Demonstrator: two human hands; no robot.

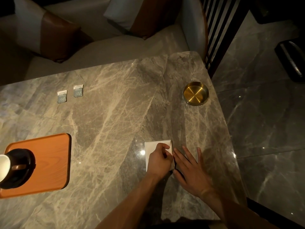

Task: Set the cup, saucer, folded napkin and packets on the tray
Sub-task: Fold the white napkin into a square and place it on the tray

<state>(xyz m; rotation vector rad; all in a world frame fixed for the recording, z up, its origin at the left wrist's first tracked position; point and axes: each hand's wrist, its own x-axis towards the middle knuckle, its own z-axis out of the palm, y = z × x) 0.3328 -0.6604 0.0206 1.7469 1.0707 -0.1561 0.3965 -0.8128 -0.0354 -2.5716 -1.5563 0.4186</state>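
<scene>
The white napkin [152,148] lies flat on the marble table [115,116], close to the table's near-right edge. The left hand [159,161] sits on top of it with fingers curled, its grip pinching the napkin's right-hand fold. The right hand [189,169] rests just right of the napkin, fingers straight and spread, fingertips touching that same edge and holding nothing.

Well left of the napkin, the orange tray [49,162] lies at the table's left side, partly cut off by the view. On its left part stands the dark saucer [24,162] with the cup [5,166] on it; the tray's right half is bare wood. Two packets [62,96] [78,90] lie side by side far beyond the napkin to the left, apart from the tray. A brass ashtray [196,93] sits beyond the napkin, near the table's right edge. Bare marble stretches between napkin and tray.
</scene>
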